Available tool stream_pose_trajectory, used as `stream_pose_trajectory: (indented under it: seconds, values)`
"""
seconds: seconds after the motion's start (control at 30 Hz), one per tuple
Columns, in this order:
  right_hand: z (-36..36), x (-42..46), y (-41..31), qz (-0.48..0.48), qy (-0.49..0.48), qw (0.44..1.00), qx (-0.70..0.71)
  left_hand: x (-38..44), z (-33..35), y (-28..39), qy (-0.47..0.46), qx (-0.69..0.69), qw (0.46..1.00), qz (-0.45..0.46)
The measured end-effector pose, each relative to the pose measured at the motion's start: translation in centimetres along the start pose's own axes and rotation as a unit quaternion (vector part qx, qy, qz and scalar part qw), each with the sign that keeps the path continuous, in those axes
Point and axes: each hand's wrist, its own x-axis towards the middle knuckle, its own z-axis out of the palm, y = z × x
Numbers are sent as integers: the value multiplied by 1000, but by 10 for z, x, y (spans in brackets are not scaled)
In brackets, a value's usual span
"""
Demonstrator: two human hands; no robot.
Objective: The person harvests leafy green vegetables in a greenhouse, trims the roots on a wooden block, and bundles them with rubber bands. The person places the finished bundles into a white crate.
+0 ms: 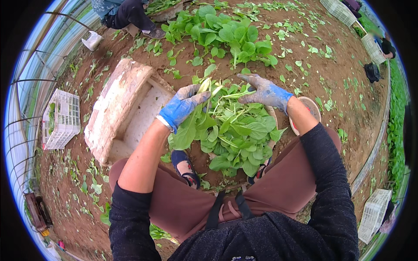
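Note:
My left hand (pixel 184 104), in a dirty blue-coated work glove, grips a small bunch of leafy greens (pixel 191 125). Its pale stalk ends stick up past my fingers, and the broad leaves hang down below. Across from it, my right hand (pixel 266 93), gloved alike, has its fingers apart. A thin green stalk (pixel 233 95) runs close to its thumb; whether they touch is unclear. Between and below my hands, a heap of leafy greens (pixel 241 130) lies between my knees. The heap largely hides a pale round-edged container (pixel 273 119) beneath it.
A worn foam box (pixel 111 107) rests to the left. Uprooted greens (pixel 222 32) lie ahead on soil. A round tub (pixel 310 111) stands by my right knee. White plastic crates (pixel 62 119) stand around the sides. Another person's leg (pixel 134 16) is at upper left.

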Motion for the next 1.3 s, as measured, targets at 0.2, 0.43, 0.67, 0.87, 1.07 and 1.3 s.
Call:
stream_pose_trajectory:
  seconds: [0.2, 0.43, 0.67, 0.87, 1.07, 1.3]
  values:
    - [9, -3, -33, -172, -75, 918, 348, 3, 12, -3, -127, -78, 988, -30]
    - [14, 2, -26, -116, 71, 990, 38, 7, 8, -10, -128, 43, 991, -6]
    - [8, -7, -18, -124, -46, 967, 216, 0, 12, 6, -72, -105, 987, -95]
    - [24, -3, -47, -111, -59, 916, 382, 3, 35, 0, -108, -31, 993, -42]
    - [-15, 60, -13, -89, -76, 934, 339, -10, -1, 34, 15, -66, 994, 82]
    - [-3, 191, 115, 34, 89, 987, 128, -45, -52, 84, 310, -145, 916, 210]
